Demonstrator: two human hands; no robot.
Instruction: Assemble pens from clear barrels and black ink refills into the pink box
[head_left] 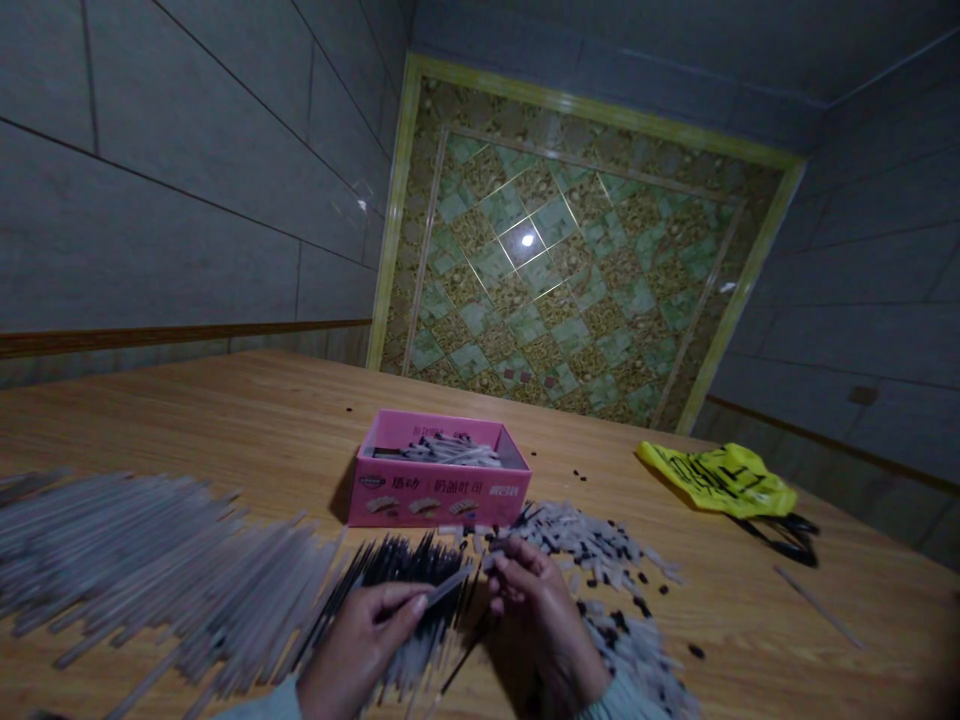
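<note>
My left hand [367, 640] pinches a short translucent plastic tube [448, 584] between thumb and forefinger, its free end pointing right. Close to that end, my right hand [536, 605] has its fingertips pressed together on a small whitish piece [490, 562]; its exact kind is too blurred to tell. Under and behind the hands lies a bundle of thin black sticks [390, 562], partly hidden by my left hand. A loose pile of small whitish and black pieces [581, 535] spreads behind and to the right of my right hand.
A pink box [439, 498] holding many finished-looking pale tubes stands behind the hands. Long translucent tubes [150, 560] cover the table's left side. To the right lie a yellow bag [724, 480] with black handles and a single thin stick [817, 606]. Tiled walls enclose the table [300, 400].
</note>
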